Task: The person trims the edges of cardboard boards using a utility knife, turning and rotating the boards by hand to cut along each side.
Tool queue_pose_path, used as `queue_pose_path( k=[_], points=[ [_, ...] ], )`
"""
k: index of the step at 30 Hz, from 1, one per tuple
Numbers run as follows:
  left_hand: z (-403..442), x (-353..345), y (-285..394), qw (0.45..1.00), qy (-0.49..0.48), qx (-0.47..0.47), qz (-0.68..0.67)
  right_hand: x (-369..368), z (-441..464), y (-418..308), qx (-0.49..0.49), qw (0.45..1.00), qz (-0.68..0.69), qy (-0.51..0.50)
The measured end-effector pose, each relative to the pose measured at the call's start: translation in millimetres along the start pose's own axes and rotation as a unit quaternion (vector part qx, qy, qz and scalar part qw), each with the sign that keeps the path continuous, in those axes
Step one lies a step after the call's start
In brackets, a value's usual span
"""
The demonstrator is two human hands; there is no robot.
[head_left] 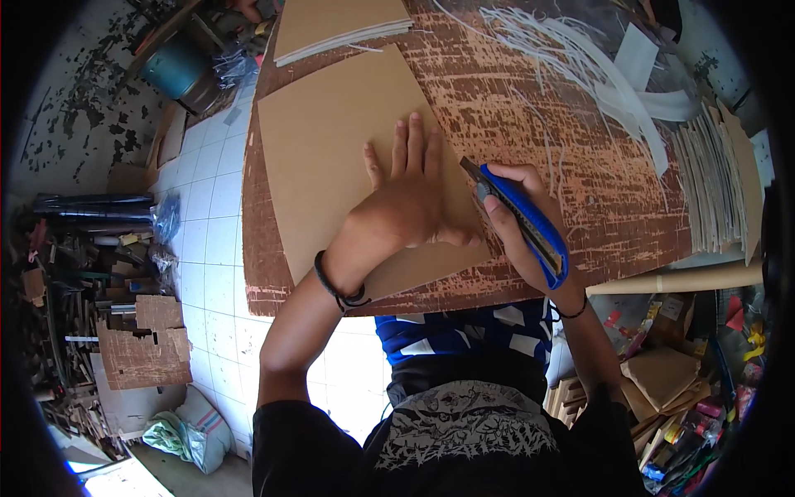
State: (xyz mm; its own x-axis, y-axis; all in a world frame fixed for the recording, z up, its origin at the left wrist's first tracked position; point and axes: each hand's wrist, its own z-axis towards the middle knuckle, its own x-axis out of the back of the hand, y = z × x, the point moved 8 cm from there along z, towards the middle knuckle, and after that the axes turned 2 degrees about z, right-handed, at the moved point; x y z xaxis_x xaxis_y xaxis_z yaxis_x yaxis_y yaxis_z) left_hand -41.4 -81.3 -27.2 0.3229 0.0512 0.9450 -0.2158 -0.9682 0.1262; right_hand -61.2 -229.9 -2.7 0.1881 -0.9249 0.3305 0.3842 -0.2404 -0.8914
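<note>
A flat brown cardboard sheet (319, 141) lies on the scratched wooden table (489, 91). Pressed down on it, with fingers spread, is my left hand (402, 203). My right hand (530, 215) grips a blue utility knife (534, 228) just beyond the sheet's right edge. The knife's tip points up and left, close to that edge; I cannot tell whether it touches the cardboard. Part of the handle is covered by my right thumb and fingers.
More cardboard sheets (339, 25) are stacked at the table's far left. Thin white strips (546, 41) lie in a tangle at the far right. A row of cardboard pieces (712, 182) stands at the right edge. Scraps (145, 356) crowd the floor at left.
</note>
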Motion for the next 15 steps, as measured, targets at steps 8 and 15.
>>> queue_pose_path(
  k=[8,15],
  points=[
    [-2.9,4.2,1.1,0.999,0.01,0.007,0.03,1.4,3.5,-0.4,0.009,0.999,0.019,0.03],
    [-2.3,0.5,0.0,0.999,0.025,-0.014,-0.015,-0.4,5.1,-0.3,-0.017,0.999,0.012,0.028]
  ],
)
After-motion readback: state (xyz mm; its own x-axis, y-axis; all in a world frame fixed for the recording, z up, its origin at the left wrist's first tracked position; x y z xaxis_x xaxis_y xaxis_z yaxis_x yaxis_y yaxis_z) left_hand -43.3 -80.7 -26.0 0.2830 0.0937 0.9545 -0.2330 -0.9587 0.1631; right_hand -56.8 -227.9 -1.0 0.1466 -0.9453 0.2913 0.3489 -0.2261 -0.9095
